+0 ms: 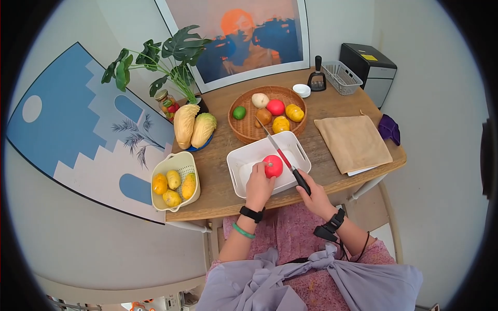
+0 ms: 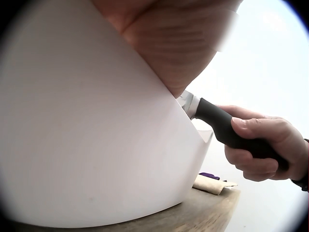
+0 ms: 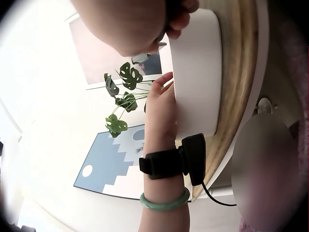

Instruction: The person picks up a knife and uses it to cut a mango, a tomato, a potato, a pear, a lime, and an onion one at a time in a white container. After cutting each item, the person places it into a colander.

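My left hand (image 1: 259,184) holds a round red tomato (image 1: 273,166) inside a white rectangular bin (image 1: 236,182) near the table's front edge. In my right hand (image 1: 314,197) is a knife (image 1: 302,181), gripped by its black handle. Its long blade slants up and left over the bin, just right of the tomato. The left wrist view shows the right fingers wrapped around the knife handle (image 2: 224,126), while the bin wall (image 2: 96,145) hides the tomato. From the right wrist, the left hand (image 3: 161,108) reaches over the bin's rim.
Behind the bin stands a round wicker basket (image 1: 241,132) of fruit and vegetables. A cream basket (image 1: 194,194) of yellow fruit sits left, below two cabbages (image 1: 193,127). To the right lie a tan cloth (image 1: 353,140) and a purple item (image 1: 389,129).
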Tool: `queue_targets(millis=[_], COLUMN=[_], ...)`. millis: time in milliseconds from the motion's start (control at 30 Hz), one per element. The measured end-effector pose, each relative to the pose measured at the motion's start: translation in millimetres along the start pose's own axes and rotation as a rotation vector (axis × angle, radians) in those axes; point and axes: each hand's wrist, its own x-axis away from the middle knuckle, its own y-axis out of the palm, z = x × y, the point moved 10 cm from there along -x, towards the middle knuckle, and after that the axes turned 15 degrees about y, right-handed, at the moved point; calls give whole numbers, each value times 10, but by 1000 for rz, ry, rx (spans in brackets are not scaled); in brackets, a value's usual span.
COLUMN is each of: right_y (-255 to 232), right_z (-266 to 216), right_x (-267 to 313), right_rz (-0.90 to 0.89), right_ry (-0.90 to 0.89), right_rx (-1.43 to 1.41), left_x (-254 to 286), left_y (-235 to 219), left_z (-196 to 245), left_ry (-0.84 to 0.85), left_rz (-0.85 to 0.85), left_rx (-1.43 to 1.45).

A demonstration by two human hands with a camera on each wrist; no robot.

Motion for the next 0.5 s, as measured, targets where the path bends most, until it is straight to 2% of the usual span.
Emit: queue_targets(millis=[133, 233, 400, 500], right_y=[51, 35, 84, 57], right_z=[104, 0, 129, 35], right_x=[-4, 25, 28, 68], right_rz=[-30, 8, -54, -9], right_ry=[53, -26, 91, 3], right_rx=[33, 23, 53, 33], left_x=[14, 27, 49, 41], left_y=[2, 22, 38, 25], left_z=[2, -22, -33, -45], left_ry=[-20, -9, -22, -19], left_rz=[3, 2, -1, 7], left_rx=[3, -8, 8, 5])
